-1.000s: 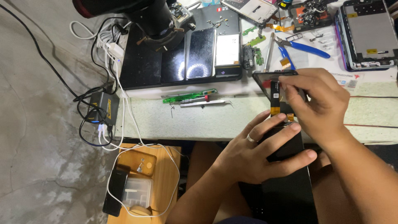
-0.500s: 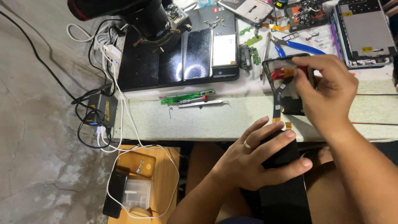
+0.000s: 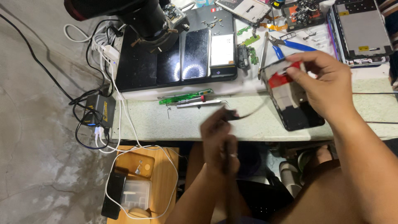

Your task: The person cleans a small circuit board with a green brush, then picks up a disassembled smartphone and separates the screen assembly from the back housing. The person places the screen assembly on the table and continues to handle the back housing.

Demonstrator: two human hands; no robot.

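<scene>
1. A white cable (image 3: 124, 124) is trailing down the left side from a white power strip (image 3: 108, 53), passing a small black charger box (image 3: 99, 110) and a low wooden stool (image 3: 166, 182) that is carrying a clear plastic case (image 3: 134, 194).
2. A black mat (image 3: 137, 70) is lying on the pale worktable (image 3: 190, 120), with a dark phone (image 3: 195, 54) resting on it under a black microscope (image 3: 141, 14).
3. Green-handled tools (image 3: 184, 96) are lying just in front of the mat.
4. The left hand (image 3: 219, 143) is blurring below the table edge; its fingers are curling closed around a thin dark slab seen edge-on, though what exactly it is I cannot tell. A dark flex ribbon (image 3: 248, 113) is stretching from this hand towards the right.
5. The right hand (image 3: 327, 85) is hovering over the table, its fingers pinching the top edge of an opened phone frame (image 3: 290, 101), which is tilting above the worktable with a red patch near the grip.
6. Blue-handled pliers (image 3: 296, 45) are lying just behind that hand.
7. A tablet frame (image 3: 360, 31) is resting at the far right corner.
</scene>
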